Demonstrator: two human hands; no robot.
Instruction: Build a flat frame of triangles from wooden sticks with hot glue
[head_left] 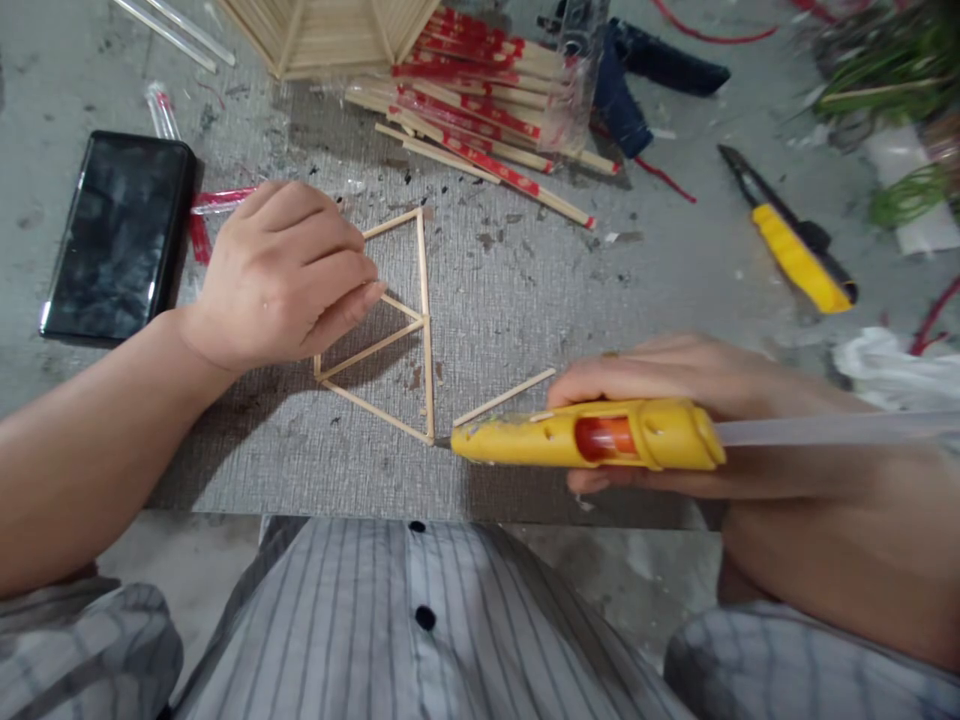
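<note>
We pinch a thin stick of the stick frame [425, 300] between the closed fingers of our left hand [281, 275], the frame lying flat on the grey mat [525, 290] on the worktop. Our right hand [675, 368] is wrapped around a yellow glue gun [592, 435], its nozzle touching the frame's near corner, just beside a loose stick [504, 397]. A phone [120, 235] lies left of the mat, and a utility knife [795, 245] lies well off to the right.
</note>
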